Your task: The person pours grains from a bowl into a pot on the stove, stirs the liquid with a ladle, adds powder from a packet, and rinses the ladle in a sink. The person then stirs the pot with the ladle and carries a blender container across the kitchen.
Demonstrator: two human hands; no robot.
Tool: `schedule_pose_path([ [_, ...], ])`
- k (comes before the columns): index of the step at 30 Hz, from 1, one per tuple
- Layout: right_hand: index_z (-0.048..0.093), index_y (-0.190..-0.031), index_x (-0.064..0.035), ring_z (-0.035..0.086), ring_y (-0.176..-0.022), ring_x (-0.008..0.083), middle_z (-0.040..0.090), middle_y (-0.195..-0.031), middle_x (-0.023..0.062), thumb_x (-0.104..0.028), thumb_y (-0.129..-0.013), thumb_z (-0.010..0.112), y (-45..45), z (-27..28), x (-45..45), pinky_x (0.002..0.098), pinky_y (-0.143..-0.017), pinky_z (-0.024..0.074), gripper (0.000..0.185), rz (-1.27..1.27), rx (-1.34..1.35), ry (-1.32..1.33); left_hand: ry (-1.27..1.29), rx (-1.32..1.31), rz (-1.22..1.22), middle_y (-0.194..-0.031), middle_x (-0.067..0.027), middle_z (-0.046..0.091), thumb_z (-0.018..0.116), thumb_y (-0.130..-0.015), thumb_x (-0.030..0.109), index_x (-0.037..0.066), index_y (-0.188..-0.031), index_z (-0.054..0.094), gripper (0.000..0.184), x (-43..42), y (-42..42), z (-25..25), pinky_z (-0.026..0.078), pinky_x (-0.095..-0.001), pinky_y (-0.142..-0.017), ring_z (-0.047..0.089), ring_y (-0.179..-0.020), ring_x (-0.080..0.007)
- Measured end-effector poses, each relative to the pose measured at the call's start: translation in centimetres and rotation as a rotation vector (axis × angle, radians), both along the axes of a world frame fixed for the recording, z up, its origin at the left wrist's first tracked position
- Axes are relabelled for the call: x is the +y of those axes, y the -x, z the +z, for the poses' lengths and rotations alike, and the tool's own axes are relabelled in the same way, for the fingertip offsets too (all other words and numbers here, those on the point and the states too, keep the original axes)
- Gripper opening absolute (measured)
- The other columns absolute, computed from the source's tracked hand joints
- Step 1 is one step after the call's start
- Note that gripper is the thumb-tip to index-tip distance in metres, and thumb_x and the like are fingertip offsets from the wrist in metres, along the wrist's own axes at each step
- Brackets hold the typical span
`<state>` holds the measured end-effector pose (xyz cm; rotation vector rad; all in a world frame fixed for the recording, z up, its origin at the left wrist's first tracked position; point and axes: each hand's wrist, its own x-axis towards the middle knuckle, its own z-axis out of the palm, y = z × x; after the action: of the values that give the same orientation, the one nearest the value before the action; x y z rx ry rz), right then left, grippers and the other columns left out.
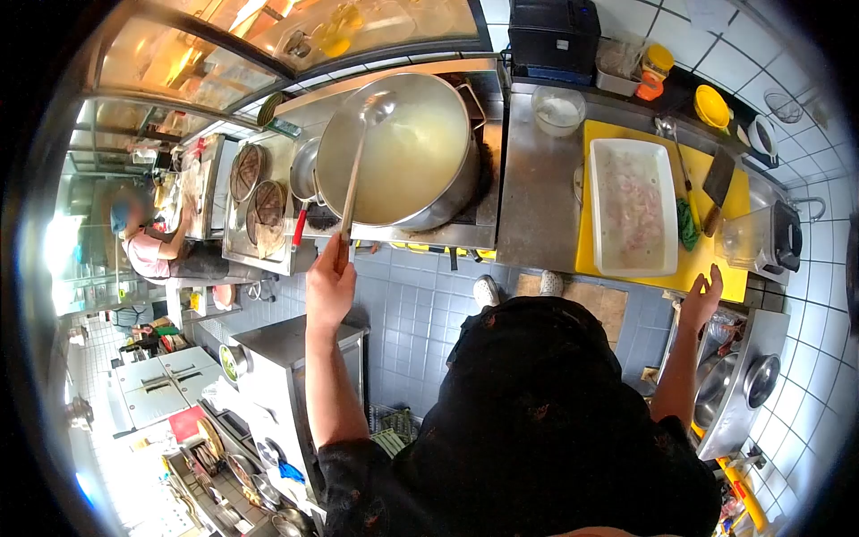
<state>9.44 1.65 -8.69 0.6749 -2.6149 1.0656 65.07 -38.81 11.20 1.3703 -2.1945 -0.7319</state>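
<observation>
My left hand (330,288) is wrapped round the wooden end of a long-handled ladle (360,161). The ladle leans over the rim of a large metal pot (461,192), its bowl near the pot's far side. Pale, cloudy liquid (416,148) fills much of the pot, with steam or foam over part of it. Nothing is in my right hand (701,302), whose fingers are apart beside the near edge of a yellow cutting board (707,268). On that board lies a white tray (668,201) holding pale pinkish pieces in liquid.
A cleaver (718,176), a green cloth (687,224) and a clear jug (747,240) are right of the tray. A red-handled pan (304,170) stands left of the pot. Another person (152,246) works at the far left. A metal cabinet (286,345) stands beside my left arm.
</observation>
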Motion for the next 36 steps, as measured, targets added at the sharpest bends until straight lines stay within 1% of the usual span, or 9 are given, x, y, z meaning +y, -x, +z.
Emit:
schedule_pose_path([
  [3, 0.057, -0.132, -0.001, 0.059, -0.12, 0.031, 0.059, -0.134, 0.0171, -0.001, -0.094, 0.06, -0.2, 0.3, -0.1, 0.0394, -0.096, 0.0527, 0.038, -0.001, -0.005, -0.005, 0.202, -0.294, -0.136, -0.093, -0.0223, 0.066, 0.057, -0.083, -0.003, 0.002, -0.137, 0.055, 0.054, -1.0, 1.2, 0.8, 0.055, -0.0439, -0.072, 0.067, -0.083, -0.0389],
  [4, 0.057, -0.132, -0.0009, 0.059, -0.12, 0.0311, 0.059, -0.134, 0.0171, -0.001, -0.094, 0.06, -0.2, 0.3, -0.2, 0.0394, -0.096, 0.0527, 0.038, 0.002, -0.001, -0.002, 0.225, -0.36, -0.162, -0.092, -0.0218, 0.062, 0.057, -0.083, -0.002, 0.007, -0.137, 0.055, 0.055, -1.1, 1.8, 1.3, 0.055, -0.0484, -0.073, 0.064, -0.081, -0.0426],
  [8, 0.057, -0.132, -0.001, 0.059, -0.121, 0.0311, 0.059, -0.134, 0.017, -0.002, -0.094, 0.061, 0.1, 0.2, 0.1, 0.0393, -0.096, 0.0525, 0.039, 0.001, 0.011, 0.0, 0.262, -0.626, -0.268, -0.09, -0.0175, 0.057, 0.057, -0.082, -0.002, 0.01, -0.14, 0.053, 0.059, -2.8, 2.5, 0.7, 0.055, -0.0468, -0.068, 0.065, -0.077, -0.0371],
  [14, 0.056, -0.133, -0.0011, 0.059, -0.12, 0.0311, 0.059, -0.134, 0.0165, -0.001, -0.094, 0.06, -0.2, -0.7, 1.0, 0.0393, -0.096, 0.052, 0.039, -0.018, 0.01, -0.004, 0.546, -0.726, -0.516, -0.092, -0.0115, 0.059, 0.059, -0.08, 0.001, 0.013, -0.139, 0.054, 0.06, -6.8, 2.4, -0.9, 0.057, -0.0389, -0.066, 0.066, -0.081, -0.0289],
  [17, 0.056, -0.133, -0.0009, 0.059, -0.119, 0.0311, 0.059, -0.134, 0.0166, -0.001, -0.094, 0.06, -0.5, -0.9, 1.3, 0.0394, -0.095, 0.0522, 0.039, -0.031, -0.03, -0.006, 0.562, -0.839, -0.509, -0.09, -0.0093, 0.059, 0.058, -0.08, 0.0, 0.012, -0.139, 0.056, 0.06, -8.2, 2.0, -0.9, 0.056, -0.038, -0.068, 0.064, -0.082, -0.026],
  [21, 0.056, -0.133, -0.0006, 0.059, -0.119, 0.0313, 0.059, -0.134, 0.0173, -0.002, -0.095, 0.06, -0.9, -0.2, 0.7, 0.0393, -0.094, 0.0528, 0.038, -0.027, -0.026, 0.008, 0.662, -0.905, -0.504, -0.094, -0.0077, 0.059, 0.059, -0.081, 0.002, 0.019, -0.144, 0.053, 0.065, -10.1, 1.5, -1.4, 0.057, -0.0367, -0.066, 0.063, -0.08, -0.0252],
  [22, 0.056, -0.132, -0.0006, 0.059, -0.119, 0.0313, 0.059, -0.134, 0.0175, -0.002, -0.095, 0.06, -0.8, -0.2, 0.6, 0.0392, -0.094, 0.053, 0.038, -0.021, -0.012, 0.013, 0.679, -1.015, -0.514, -0.098, -0.0061, 0.06, 0.06, -0.083, 0.009, 0.017, -0.145, 0.049, 0.064, -10.6, 1.4, -1.5, 0.057, -0.0334, -0.067, 0.065, -0.085, -0.0233],
  [29, 0.057, -0.132, 0.0002, 0.059, -0.119, 0.0301, 0.058, -0.134, 0.0177, 0.001, -0.094, 0.06, -0.2, -0.8, 0.0, 0.0357, -0.091, 0.0555, 0.037, -0.009, -0.016, 0.028, 0.536, -1.138, -0.396, -0.107, -0.0077, 0.061, 0.056, -0.088, 0.008, 0.016, -0.145, 0.048, 0.058, -11.8, 1.7, -1.5, 0.058, -0.0368, -0.071, 0.067, -0.091, -0.026],
  [36, 0.056, -0.132, 0.0003, 0.059, -0.119, 0.0286, 0.058, -0.134, 0.0173, 0.0, -0.095, 0.06, -0.6, -1.1, -0.2, 0.0349, -0.091, 0.0554, 0.037, 0.0, -0.031, 0.012, 0.365, -1.051, -0.317, -0.106, -0.0126, 0.062, 0.054, -0.089, 0.004, 0.014, -0.143, 0.048, 0.056, -11.3, -0.4, 0.3, 0.058, -0.0436, -0.073, 0.068, -0.088, -0.0321],
])
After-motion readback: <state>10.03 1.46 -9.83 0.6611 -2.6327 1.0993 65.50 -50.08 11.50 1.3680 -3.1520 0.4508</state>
